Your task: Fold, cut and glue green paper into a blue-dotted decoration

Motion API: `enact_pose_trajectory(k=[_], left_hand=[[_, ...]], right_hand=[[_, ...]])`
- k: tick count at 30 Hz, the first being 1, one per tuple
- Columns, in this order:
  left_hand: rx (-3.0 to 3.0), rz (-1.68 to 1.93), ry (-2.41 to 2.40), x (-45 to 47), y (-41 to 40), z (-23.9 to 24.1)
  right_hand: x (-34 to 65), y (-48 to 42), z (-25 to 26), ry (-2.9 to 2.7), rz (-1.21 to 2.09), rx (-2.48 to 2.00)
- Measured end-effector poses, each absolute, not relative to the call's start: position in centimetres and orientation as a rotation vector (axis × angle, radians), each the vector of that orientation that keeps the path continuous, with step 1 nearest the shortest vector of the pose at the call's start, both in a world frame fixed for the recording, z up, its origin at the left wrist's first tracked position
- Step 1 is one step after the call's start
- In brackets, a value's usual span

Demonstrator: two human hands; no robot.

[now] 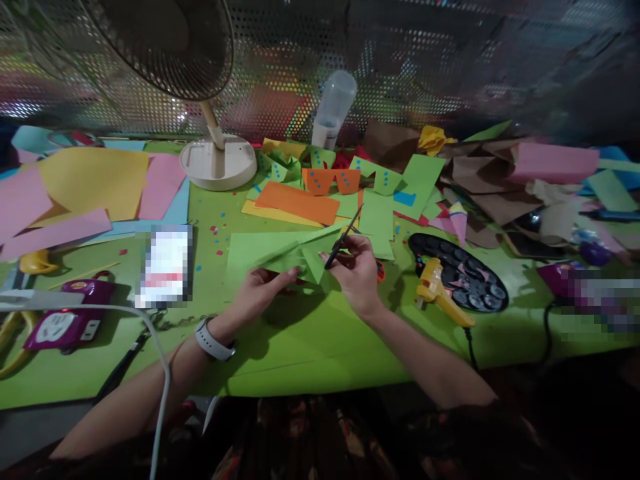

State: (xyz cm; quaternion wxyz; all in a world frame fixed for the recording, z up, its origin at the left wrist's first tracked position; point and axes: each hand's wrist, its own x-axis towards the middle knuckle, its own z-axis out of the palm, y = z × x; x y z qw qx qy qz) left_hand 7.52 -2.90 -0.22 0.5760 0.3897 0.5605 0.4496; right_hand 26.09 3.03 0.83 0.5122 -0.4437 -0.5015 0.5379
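My left hand (260, 288), with a white watch on its wrist, pinches a folded green paper sheet (287, 257) just above the green table (300, 347). My right hand (356, 270) is closed round the handles of black scissors (345, 240), whose blades point up and away and meet the paper's right edge. Both hands sit close together at the table's middle.
A table fan (200, 80) stands at the back left, and a white glue bottle (333, 110) behind the paper scraps. Orange, green, pink and brown paper pieces (300, 200) lie scattered. A yellow glue gun (440, 293) rests by a black palette (465, 273). Purple boxes (70, 323) and a phone (165, 267) lie left.
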Motion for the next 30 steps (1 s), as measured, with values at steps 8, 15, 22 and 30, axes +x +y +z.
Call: enact_pose_trajectory(k=[8,15,22,30], left_hand=[[0.89,1.085,1.323,7.4,-2.8,-0.1],[0.609,1.424,1.345,7.2,-1.7,0.2],[0.509,1.677,1.264,6.1,-1.0,0.3],[0.469,1.51,1.199,6.5,-1.3,0.6]], right_hand=[[26.5,2.5,1.0,-1.209,1.483,-1.106],[28.1,2.1,1.6,-1.341,1.79,-1.137],[28.4,1.0,2.1,-1.626,2.015,-1.29],[28.0,0.1,1.2,-1.711,2.041,-1.25]])
